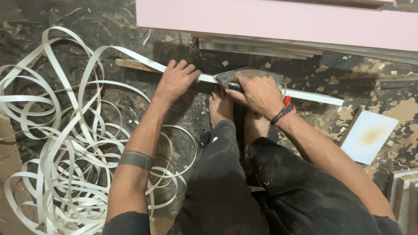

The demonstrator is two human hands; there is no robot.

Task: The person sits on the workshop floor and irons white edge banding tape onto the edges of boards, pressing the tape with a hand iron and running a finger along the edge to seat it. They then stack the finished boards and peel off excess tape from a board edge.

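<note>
Below, both hands, left hand (pixel 175 80) and right hand (pixel 257 92), on white edge strip (pixel 313 96).

The floor (pixel 383 82) is dark and patchy, worn in places to tan blotches and strewn with wood chips and sawdust. Across the top runs a long pale pink board (pixel 278 21), lying over a stack of thin grey sheets (pixel 261 50). At the left a loose tangle of white edging strips (pixel 65 143) sprawls over the floor. To the right lies a small white panel (pixel 370 135) with a brownish stain, and stacked panel edges (pixel 402 196) show in the lower right corner. The light is even and dim.
</note>
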